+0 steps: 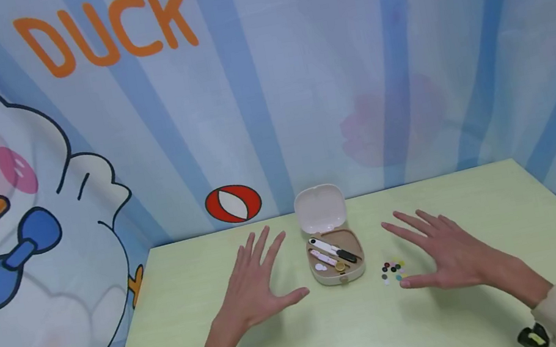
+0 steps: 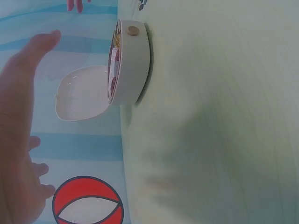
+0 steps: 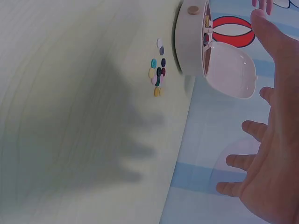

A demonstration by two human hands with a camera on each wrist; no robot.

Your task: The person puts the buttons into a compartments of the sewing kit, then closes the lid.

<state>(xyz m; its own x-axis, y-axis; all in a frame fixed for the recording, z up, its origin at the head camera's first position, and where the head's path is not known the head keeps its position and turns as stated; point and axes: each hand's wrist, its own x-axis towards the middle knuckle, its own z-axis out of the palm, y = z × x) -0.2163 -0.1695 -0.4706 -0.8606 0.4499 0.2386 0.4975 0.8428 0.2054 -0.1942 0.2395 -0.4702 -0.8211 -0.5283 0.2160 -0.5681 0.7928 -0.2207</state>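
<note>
Left hand (image 1: 254, 286), right hand (image 1: 449, 255): fingers spread flat, holding nothing, hovering above table (image 1: 486, 211). Open case (image 1: 335, 256) between them, near far edge, lid (image 1: 320, 208) upright. Risk: right hand sweeping could scatter 1 cluster of buttons (image 1: 392, 270) beside case. Duck backdrop (image 1: 9, 202) behind.
</note>
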